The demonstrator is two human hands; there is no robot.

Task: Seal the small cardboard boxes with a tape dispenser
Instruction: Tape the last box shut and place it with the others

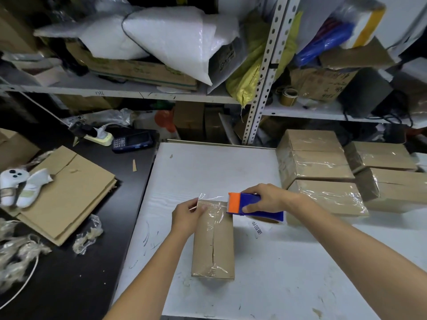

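A small brown cardboard box (213,248) lies lengthwise on the white table (208,167), with clear tape over its far end and near end. My left hand (188,215) holds the box's far left corner and pinches the loose end of clear tape (209,197) there. My right hand (268,198) grips a blue tape dispenser (254,205) with an orange blade guard, held at the box's far right corner. A strip of tape stretches from the dispenser to my left hand.
Several taped cardboard boxes (318,167) are stacked at the right of the table. Flattened cardboard (69,195), a white toy and crumpled plastic lie on the black surface at left. A handheld terminal (132,140) and a power strip sit behind. Cluttered shelves stand behind.
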